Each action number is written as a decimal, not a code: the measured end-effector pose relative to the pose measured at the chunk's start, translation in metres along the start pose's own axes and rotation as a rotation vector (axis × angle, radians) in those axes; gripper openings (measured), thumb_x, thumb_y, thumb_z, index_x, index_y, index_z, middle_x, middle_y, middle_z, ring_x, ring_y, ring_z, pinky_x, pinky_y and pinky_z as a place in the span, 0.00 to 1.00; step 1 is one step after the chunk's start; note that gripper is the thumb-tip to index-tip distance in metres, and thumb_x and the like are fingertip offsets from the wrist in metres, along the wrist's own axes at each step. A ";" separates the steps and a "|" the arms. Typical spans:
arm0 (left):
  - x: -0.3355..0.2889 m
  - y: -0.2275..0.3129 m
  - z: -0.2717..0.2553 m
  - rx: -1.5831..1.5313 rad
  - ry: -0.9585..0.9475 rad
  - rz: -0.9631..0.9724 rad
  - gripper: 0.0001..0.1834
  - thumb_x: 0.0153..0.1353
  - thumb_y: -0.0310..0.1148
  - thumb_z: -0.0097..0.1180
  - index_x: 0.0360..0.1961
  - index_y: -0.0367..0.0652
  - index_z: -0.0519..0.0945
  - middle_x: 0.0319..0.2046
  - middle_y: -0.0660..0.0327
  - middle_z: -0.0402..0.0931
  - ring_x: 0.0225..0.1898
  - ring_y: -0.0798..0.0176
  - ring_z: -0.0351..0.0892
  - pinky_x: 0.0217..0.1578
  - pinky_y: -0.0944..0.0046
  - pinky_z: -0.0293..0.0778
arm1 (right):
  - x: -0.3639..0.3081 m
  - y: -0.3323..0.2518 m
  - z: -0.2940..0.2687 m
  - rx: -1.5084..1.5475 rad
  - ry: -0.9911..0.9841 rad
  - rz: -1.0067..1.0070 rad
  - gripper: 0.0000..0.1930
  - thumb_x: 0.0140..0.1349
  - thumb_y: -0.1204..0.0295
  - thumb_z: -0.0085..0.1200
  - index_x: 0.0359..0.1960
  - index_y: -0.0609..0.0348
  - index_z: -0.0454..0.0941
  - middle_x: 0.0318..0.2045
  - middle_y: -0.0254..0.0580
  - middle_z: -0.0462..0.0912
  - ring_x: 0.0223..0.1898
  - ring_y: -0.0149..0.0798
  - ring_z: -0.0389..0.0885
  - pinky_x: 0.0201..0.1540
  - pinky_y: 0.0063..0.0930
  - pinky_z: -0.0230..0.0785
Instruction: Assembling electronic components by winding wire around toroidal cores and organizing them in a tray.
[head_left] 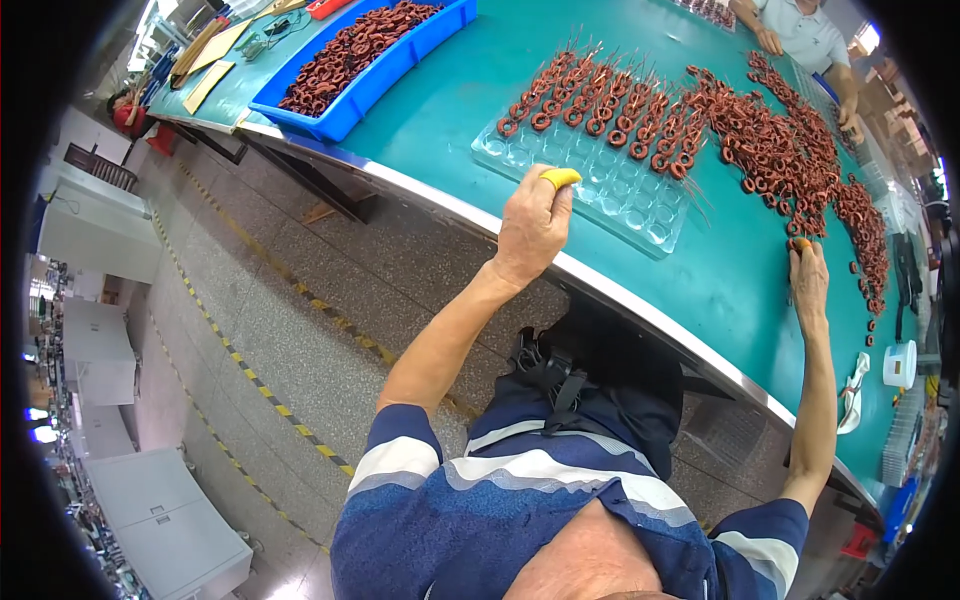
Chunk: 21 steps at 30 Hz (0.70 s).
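My left hand [533, 232] hovers at the front edge of a clear plastic tray [655, 238] with round pockets. Its fingers are curled, a yellow finger cot [561, 178] covers one fingertip, and nothing shows in its grip. Several rows of red-brown rings with wire leads [600, 110] fill the tray's far part; the near pockets hold no rings. At the near tip of a large loose pile of the same rings [780, 150], my right hand [810, 280] pinches one red-brown ring, partly hidden by the fingers. An orange-yellow cot covers one of its fingertips.
A blue bin [345, 122] full of rings stands at the far left of the green table [430, 130]. A co-worker's hand [850, 125] is beyond the pile. At the right are a white tub [899, 364], a white cloth-like item [854, 393] and stacked clear trays [902, 440].
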<state>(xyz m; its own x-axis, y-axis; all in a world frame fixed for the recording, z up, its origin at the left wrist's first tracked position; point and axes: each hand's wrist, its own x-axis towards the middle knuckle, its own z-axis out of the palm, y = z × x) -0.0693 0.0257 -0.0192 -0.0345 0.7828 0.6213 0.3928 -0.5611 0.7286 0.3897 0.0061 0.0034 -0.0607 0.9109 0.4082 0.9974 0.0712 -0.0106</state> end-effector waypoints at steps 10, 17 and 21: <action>0.000 0.022 0.014 -0.064 -0.132 -0.024 0.06 0.61 0.22 0.52 0.39 0.35 0.78 0.33 0.54 0.75 0.34 0.56 0.76 0.36 0.63 0.70 | 0.020 -0.012 -0.009 0.228 0.187 0.140 0.10 0.61 0.74 0.52 0.43 0.63 0.78 0.32 0.50 0.81 0.34 0.45 0.81 0.37 0.34 0.71; -0.002 0.054 0.067 -0.533 -0.340 -0.273 0.13 0.64 0.29 0.52 0.49 0.36 0.75 0.34 0.60 0.76 0.30 0.68 0.76 0.31 0.69 0.72 | 0.026 -0.051 -0.061 1.037 0.024 0.484 0.16 0.62 0.73 0.55 0.51 0.64 0.75 0.34 0.33 0.81 0.34 0.24 0.75 0.39 0.17 0.67; 0.007 0.088 0.090 -0.594 -0.542 -0.212 0.20 0.69 0.34 0.47 0.59 0.38 0.65 0.41 0.59 0.74 0.35 0.69 0.77 0.36 0.70 0.74 | 0.017 -0.122 -0.087 1.257 -0.305 0.365 0.17 0.61 0.72 0.55 0.52 0.63 0.74 0.31 0.32 0.80 0.31 0.22 0.74 0.34 0.17 0.65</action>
<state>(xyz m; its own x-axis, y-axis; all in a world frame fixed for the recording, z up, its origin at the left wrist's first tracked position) 0.0483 0.0060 0.0236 0.4536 0.8240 0.3396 -0.1278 -0.3170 0.9398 0.2708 -0.0223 0.0913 0.0288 0.9995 -0.0135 0.2568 -0.0205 -0.9662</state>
